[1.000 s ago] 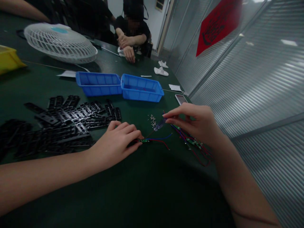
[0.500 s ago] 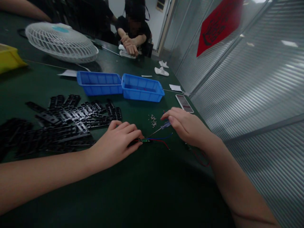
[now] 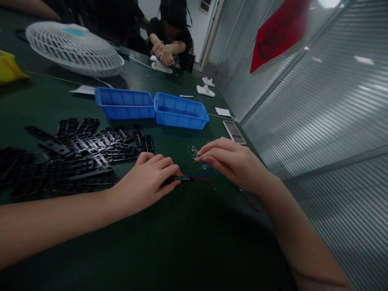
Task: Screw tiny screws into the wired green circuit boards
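My left hand pinches a small green circuit board between thumb and fingers, low over the table. A red wire and a blue wire run out from the board to the right. My right hand has its fingertips at a scatter of tiny screws. Beneath its fingers shows part of a screwdriver with a clear handle, kept in that hand; most of it is hidden. Black slotted plastic strips lie in a heap left of my left hand.
Two blue bins, left and right, stand beyond my hands. A phone lies near the table's right edge. Farther back are a white fan, a yellow bin, white parts and a co-worker.
My right hand has drawn the screwdriver off the board and brought its fingertips left to the screws. The left hand still holds the board in nearly the same place.
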The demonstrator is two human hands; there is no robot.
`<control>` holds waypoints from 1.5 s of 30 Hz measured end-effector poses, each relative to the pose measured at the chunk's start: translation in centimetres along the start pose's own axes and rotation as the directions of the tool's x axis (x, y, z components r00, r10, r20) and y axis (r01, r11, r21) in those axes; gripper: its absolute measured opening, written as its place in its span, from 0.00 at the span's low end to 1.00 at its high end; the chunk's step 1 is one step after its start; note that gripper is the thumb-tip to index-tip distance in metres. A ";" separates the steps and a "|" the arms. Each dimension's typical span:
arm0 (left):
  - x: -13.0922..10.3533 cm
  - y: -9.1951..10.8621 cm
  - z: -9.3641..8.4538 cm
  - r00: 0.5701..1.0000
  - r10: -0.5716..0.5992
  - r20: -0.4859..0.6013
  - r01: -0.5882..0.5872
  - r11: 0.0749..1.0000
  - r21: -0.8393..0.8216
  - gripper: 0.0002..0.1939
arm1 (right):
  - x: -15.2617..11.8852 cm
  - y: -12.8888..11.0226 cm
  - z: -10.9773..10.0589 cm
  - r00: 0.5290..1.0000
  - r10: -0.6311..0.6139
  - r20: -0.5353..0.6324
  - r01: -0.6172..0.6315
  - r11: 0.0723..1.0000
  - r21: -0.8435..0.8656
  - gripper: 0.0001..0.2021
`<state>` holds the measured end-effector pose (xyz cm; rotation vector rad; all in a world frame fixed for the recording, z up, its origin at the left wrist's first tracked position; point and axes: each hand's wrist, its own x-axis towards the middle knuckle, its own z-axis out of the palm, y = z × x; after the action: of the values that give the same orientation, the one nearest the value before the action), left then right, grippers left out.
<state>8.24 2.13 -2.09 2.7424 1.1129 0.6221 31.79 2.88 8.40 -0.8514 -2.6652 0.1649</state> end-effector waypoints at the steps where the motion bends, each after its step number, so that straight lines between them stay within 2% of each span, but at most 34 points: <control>1: 0.0 0.0 0.0 1.000 -0.002 0.001 0.002 1.000 -0.002 0.08 | 0.1 -0.2 0.2 0.999 0.006 0.042 -0.006 1.000 -0.001 0.14; 4: 0.0 -0.1 -0.1 1.000 -0.010 0.008 0.010 1.000 -0.009 0.08 | 0.3 -0.3 1.3 0.998 0.032 0.050 -0.033 0.999 0.014 0.17; 10: 0.0 -0.1 0.0 1.000 -0.008 0.012 0.009 1.000 -0.015 0.07 | 0.5 -0.2 3.0 0.981 0.091 -0.172 -0.086 0.996 0.037 0.15; 15: 0.4 0.4 -0.3 1.000 0.007 0.011 -0.007 1.000 -0.001 0.08 | 1.3 -1.3 2.8 0.951 0.001 -0.309 0.025 0.996 0.081 0.14; 19: 1.3 0.4 -0.4 0.998 0.027 -0.048 -0.032 0.994 -0.106 0.12 | 2.4 -2.1 2.7 0.930 -0.043 -0.364 0.096 0.987 0.130 0.14; 23: 2.0 -0.1 0.0 0.996 0.005 -0.084 -0.023 0.978 -0.205 0.10 | 2.7 -2.3 2.2 0.933 -0.022 -0.358 0.081 0.985 0.150 0.15; 27: 2.0 -0.5 0.2 0.997 -0.073 -0.039 0.060 0.963 -0.265 0.09 | 1.7 -1.6 0.5 0.918 0.037 -0.395 0.012 0.993 0.121 0.17; 33: 1.7 -0.7 0.2 0.993 -0.115 0.007 0.111 0.943 -0.314 0.09 | 0.4 -0.1 -1.8 0.970 0.038 -0.239 -0.041 0.999 -0.009 0.09; 38: 1.7 -0.8 0.2 0.992 -0.130 -0.003 0.122 0.940 -0.318 0.09 | 0.5 0.1 -1.3 0.981 -0.026 -0.190 0.015 0.998 -0.055 0.08; 43: 1.6 -0.8 0.2 0.993 -0.114 -0.011 0.104 0.940 -0.324 0.07 | 0.6 -0.1 -0.7 0.961 -0.012 -0.277 -0.017 0.994 -0.104 0.10; 45: 1.6 -0.7 0.2 0.995 -0.103 -0.012 0.094 0.943 -0.319 0.07 | 0.6 -0.1 -0.7 0.961 -0.013 -0.277 -0.021 0.993 -0.117 0.10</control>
<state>8.87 3.76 -1.97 2.3965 1.0432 0.7556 31.56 3.18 9.19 -0.8473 -2.4289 -0.1075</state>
